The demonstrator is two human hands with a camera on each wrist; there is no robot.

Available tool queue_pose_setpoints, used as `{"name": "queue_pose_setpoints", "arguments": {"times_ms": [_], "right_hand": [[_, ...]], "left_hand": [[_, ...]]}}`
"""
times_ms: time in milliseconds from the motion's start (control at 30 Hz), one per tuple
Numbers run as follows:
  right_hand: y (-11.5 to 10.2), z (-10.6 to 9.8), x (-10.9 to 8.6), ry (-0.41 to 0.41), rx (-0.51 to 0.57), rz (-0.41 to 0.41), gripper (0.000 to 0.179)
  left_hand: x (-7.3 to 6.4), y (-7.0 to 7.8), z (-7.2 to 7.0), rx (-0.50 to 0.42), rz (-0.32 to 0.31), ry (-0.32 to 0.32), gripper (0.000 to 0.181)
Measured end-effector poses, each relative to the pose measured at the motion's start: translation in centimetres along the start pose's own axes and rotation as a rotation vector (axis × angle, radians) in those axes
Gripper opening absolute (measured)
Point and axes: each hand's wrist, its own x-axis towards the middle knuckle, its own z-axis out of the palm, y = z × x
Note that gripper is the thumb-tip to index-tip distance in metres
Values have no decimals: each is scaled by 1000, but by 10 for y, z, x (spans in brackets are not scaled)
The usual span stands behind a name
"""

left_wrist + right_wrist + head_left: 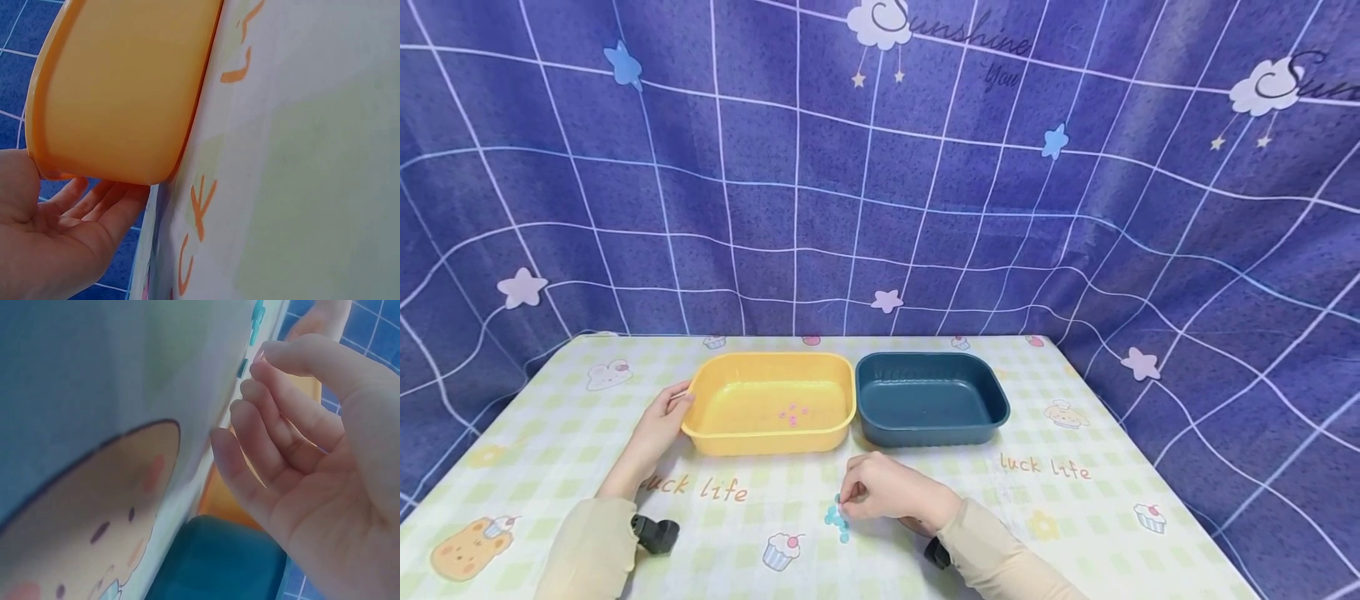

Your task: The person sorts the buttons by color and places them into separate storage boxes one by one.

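My left hand (658, 427) holds the left end of a yellow plastic basin (767, 443), thumb at the rim and fingers against the outer wall. Several small pink pieces (793, 421) lie on its floor. On the tablecloth in front, several small flat teal pieces (844, 537) sit in a loose cluster. Over that cluster is my right hand (891, 487), its thumb and forefinger pinching a tiny pale pink piece (259, 356), mostly hidden by the fingertips. In the right wrist view the other fingers are loosely bent. Dark supports are strapped at both wrists.
A dark teal basin (932, 435) stands directly right of the yellow one. Both rest on a checked, printed tablecloth (1075, 533). Behind the table hangs a blue grid-patterned curtain (820, 183), which continues along the right side.
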Motion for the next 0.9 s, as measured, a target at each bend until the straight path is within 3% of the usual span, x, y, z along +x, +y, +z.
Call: {"name": "queue_pose_setpoints", "arguments": {"times_ms": [500,900], "right_hand": [[3,-2,-2,62,26,5,4],[1,-9,-2,65,32,26,4]], "left_hand": [[-2,1,2,9,-7,4,65],[-2,2,1,16,-1,4,65]]}}
